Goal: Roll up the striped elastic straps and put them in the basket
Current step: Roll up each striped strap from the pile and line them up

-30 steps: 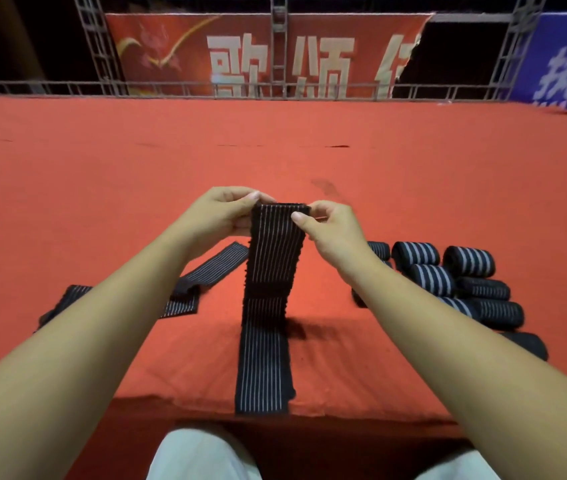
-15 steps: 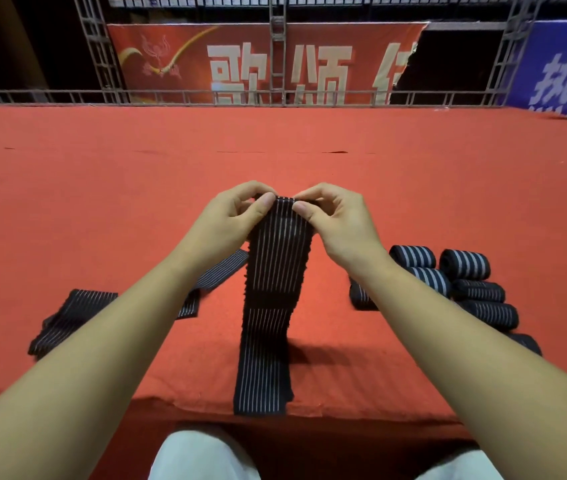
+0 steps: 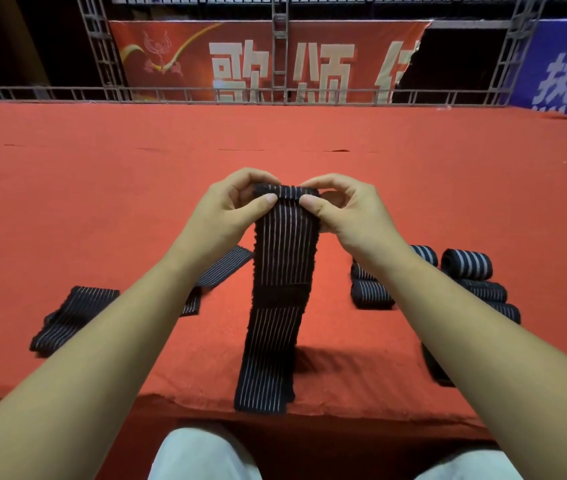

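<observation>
A black elastic strap with thin white stripes [image 3: 284, 258] hangs from my hands down to the table's near edge. Its top end is folded into a small first turn. My left hand [image 3: 232, 209] pinches that turn from the left, and my right hand [image 3: 346, 211] pinches it from the right. Under my left forearm lies another unrolled strap [image 3: 74, 315], flat on the red cloth. Several rolled straps [image 3: 467, 265] sit in a cluster behind my right forearm. No basket is in view.
The red cloth table [image 3: 102, 202] stretches far ahead to a metal railing [image 3: 275, 97] with banners behind it. My knees in light trousers [image 3: 202, 455] show below the table's near edge.
My hands have come closer together and the strap's top end has been folded over into a first tight turn. The hanging part looks slightly shorter.
</observation>
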The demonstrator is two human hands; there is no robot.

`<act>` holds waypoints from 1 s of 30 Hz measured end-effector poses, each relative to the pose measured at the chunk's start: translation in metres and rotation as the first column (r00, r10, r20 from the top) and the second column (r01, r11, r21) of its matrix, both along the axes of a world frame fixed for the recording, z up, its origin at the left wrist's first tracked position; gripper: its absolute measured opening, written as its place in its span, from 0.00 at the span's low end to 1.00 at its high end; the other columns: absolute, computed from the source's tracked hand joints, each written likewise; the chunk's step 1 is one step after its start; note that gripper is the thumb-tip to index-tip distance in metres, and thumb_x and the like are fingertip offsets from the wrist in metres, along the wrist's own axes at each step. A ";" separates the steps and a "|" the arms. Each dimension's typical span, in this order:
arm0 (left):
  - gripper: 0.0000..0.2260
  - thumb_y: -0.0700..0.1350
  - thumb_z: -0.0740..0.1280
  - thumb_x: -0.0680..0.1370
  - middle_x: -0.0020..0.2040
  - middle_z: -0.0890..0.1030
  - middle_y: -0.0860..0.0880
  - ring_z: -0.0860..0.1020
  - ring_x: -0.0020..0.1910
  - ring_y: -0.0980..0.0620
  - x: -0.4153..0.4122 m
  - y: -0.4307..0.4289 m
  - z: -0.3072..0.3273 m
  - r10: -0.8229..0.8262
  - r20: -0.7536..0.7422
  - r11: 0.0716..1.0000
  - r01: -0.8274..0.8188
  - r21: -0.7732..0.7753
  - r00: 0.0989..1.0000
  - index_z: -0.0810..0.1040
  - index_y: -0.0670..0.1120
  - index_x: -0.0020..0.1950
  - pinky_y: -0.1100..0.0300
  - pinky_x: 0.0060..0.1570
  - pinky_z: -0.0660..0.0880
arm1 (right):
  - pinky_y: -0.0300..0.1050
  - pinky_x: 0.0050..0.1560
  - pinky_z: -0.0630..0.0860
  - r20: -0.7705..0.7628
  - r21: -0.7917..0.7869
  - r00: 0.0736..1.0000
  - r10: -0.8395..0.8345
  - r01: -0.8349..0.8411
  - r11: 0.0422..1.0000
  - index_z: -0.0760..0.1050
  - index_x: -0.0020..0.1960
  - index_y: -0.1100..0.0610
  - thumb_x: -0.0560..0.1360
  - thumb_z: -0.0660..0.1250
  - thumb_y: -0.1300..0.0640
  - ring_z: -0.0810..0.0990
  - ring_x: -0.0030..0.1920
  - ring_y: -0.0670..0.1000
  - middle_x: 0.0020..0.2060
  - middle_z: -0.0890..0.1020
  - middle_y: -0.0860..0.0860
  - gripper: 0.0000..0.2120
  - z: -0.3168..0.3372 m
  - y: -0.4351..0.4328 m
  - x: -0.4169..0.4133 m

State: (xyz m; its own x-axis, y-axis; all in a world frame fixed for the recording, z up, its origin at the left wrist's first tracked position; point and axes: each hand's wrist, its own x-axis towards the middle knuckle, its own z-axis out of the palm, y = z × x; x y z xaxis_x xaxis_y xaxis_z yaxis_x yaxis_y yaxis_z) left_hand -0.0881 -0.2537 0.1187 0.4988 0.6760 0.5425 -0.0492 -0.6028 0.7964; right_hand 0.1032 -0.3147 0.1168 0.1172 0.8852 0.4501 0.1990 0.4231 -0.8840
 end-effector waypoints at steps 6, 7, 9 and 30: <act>0.08 0.36 0.65 0.81 0.46 0.82 0.48 0.80 0.44 0.53 0.003 -0.008 0.001 -0.041 0.070 0.997 0.046 -0.068 0.997 0.78 0.45 0.58 0.60 0.45 0.78 | 0.46 0.42 0.78 -0.083 0.072 0.996 0.018 -0.012 0.997 0.78 0.47 0.58 0.76 0.69 0.69 0.81 0.38 0.50 0.35 0.83 0.53 0.07 0.003 -0.002 -0.004; 0.07 0.38 0.65 0.81 0.44 0.81 0.47 0.80 0.42 0.53 0.005 -0.010 0.000 -0.041 0.074 0.995 0.047 -0.083 0.996 0.78 0.45 0.57 0.60 0.42 0.78 | 0.43 0.42 0.78 -0.094 0.078 0.995 0.028 -0.021 0.997 0.78 0.47 0.59 0.76 0.69 0.70 0.81 0.37 0.49 0.35 0.83 0.52 0.07 0.003 -0.002 -0.004; 0.05 0.40 0.65 0.81 0.42 0.81 0.47 0.79 0.39 0.53 0.006 -0.012 -0.001 -0.028 0.090 0.995 0.037 -0.093 0.996 0.79 0.44 0.55 0.61 0.39 0.77 | 0.44 0.44 0.79 -0.101 0.079 0.994 0.038 -0.030 0.996 0.78 0.46 0.59 0.75 0.69 0.70 0.82 0.39 0.50 0.37 0.84 0.54 0.07 0.002 -0.004 -0.004; 0.10 0.49 0.63 0.83 0.44 0.81 0.51 0.79 0.45 0.52 0.007 -0.012 0.000 0.039 -0.025 0.999 -0.040 -0.033 0.999 0.80 0.45 0.55 0.49 0.49 0.76 | 0.57 0.54 0.77 -0.186 0.083 0.970 0.159 -0.146 0.986 0.79 0.49 0.57 0.75 0.66 0.73 0.81 0.48 0.58 0.45 0.83 0.58 0.12 0.002 -0.014 -0.006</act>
